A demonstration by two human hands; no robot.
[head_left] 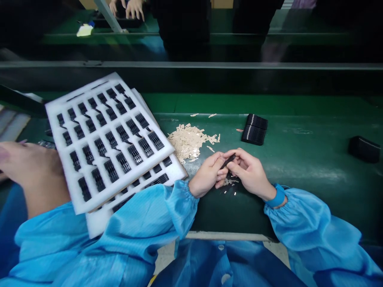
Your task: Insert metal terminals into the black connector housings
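Both my hands meet in front of me over the green work surface (299,159). My left hand (208,174) pinches one end of a small dark flat part (228,160). On its other end, the fingers of my right hand (249,171) are closed. The part's exact kind is too small to make out. Just below my hands lie several little dark pieces and pale slips (230,181). A heap of cream-coloured paper-like slips (188,142) is beyond my left hand. Past my right hand stands a neat block of stacked black parts (254,129).
White foam trays (110,157) holding black parts in slots overlap at the left, partly beneath my left sleeve. Another person's blurred arm (36,167) reaches in at far left. A black block (364,149) sits at far right. A co-worker's hands (131,8) show across the bench.
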